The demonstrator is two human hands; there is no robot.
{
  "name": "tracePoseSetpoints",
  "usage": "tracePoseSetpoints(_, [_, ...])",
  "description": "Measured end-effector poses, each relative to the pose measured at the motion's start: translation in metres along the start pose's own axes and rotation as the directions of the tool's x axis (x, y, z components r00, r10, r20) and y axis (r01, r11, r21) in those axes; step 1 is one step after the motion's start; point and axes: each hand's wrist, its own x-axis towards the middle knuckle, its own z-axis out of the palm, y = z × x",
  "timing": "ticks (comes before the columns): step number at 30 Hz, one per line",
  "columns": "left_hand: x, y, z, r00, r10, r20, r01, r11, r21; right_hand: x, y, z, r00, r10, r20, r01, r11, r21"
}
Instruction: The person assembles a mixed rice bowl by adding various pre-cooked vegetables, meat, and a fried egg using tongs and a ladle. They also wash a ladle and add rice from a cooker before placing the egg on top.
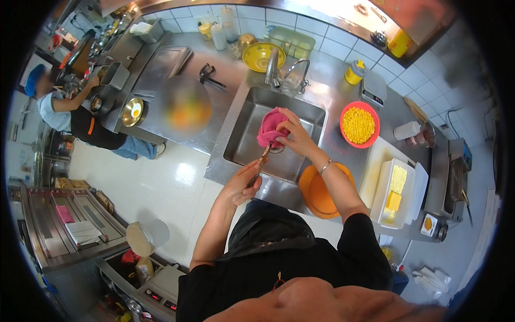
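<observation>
Over the steel sink [236,131], my right hand [296,134] is closed on a bunched pink cloth [272,124]. My left hand [244,183] is wrapped round the near end of a slim utensil [263,156] with a brownish, mottled handle. Its far end runs up to the lower edge of the cloth, which hides the tip, so the kind of utensil does not show. Behind the cloth stands the faucet [272,63], with a clear container [291,83] beside it.
Right of the sink are a red bowl of corn kernels [358,126], a scale [374,88], an orange board [322,189] and a white tub with yellow blocks [382,201]. A yellow bowl [263,57] sits behind. At far left, a person in a blue cap [56,102] works at another counter.
</observation>
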Motion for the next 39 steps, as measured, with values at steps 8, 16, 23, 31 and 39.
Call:
tracePoseSetpoints(8, [-0.017, 0.007, 0.002, 0.997, -0.073, -0.002, 0.072, 0.972, 0.222, 0.004, -0.006, 0.01, 0.907, 0.417, 0.054, -0.42, 0.887, 0.192])
tracePoseSetpoints(16, [-0.022, 0.021, -0.026, 0.99, -0.077, 0.12, 0.056, 0.984, 0.169, 0.016, -0.016, 0.038, 0.911, 0.262, -0.318, -0.348, 0.903, -0.252])
tracePoseSetpoints(23, [-0.024, 0.042, -0.066, 0.992, -0.038, 0.123, 0.001, 0.957, 0.289, 0.03, -0.023, 0.121, 0.532, 0.552, -0.642, -0.382, 0.833, 0.4])
tracePoseSetpoints(31, [-0.032, 0.039, -0.088, 0.983, -0.094, 0.16, 0.036, 0.942, 0.334, 0.021, -0.036, 0.117, 0.563, 0.595, -0.573, -0.704, 0.709, 0.044])
tracePoseSetpoints(39, [-0.004, 0.044, -0.093, 0.971, -0.035, 0.235, 0.019, 0.997, 0.071, 0.062, -0.045, 0.114, 0.415, 0.895, -0.16, 0.143, 0.11, 0.984])
